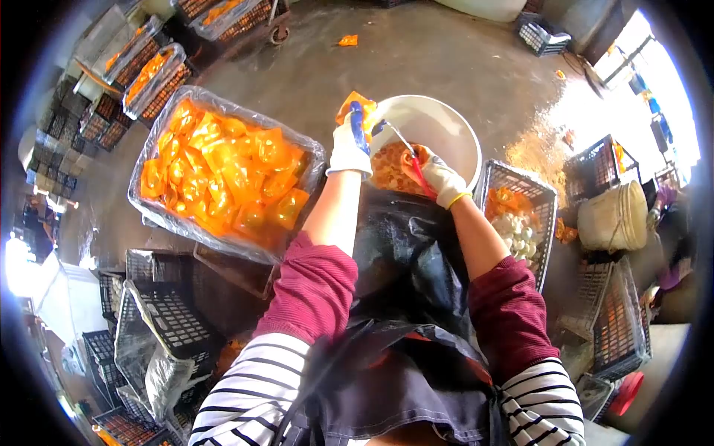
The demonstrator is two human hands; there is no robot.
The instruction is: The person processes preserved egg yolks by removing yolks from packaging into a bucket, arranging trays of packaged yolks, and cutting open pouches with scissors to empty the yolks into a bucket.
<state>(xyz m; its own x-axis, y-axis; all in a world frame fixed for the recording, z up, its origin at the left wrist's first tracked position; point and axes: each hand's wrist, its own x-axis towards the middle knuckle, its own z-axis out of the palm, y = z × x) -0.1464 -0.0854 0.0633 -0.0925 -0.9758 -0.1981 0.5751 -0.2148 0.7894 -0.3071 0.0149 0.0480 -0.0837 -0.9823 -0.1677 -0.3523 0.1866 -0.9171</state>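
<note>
My left hand (pixel 352 146), in a white glove with blue on the fingers, is closed on an orange plastic packet (pixel 358 105) above the left rim of a big white bucket (pixel 454 123). My right hand (pixel 440 177), also gloved, is wrapped round the red handle of a thin metal tool (pixel 422 178). The shaft points up and left toward the packet; its exact kind is unclear. Orange-brown pieces (pixel 390 168) lie in the bucket. To the left stands a plastic-lined crate (pixel 140 167) heaped with shiny orange packets (pixel 223 167).
Beside the bucket on the right, a black crate (pixel 547 212) holds orange packets and small white pieces (pixel 515 230). A pale bucket (pixel 613 215) and stacked crates (pixel 621 320) stand farther right. More crates (pixel 175 316) lie at lower left. The floor (pixel 424 56) looks wet.
</note>
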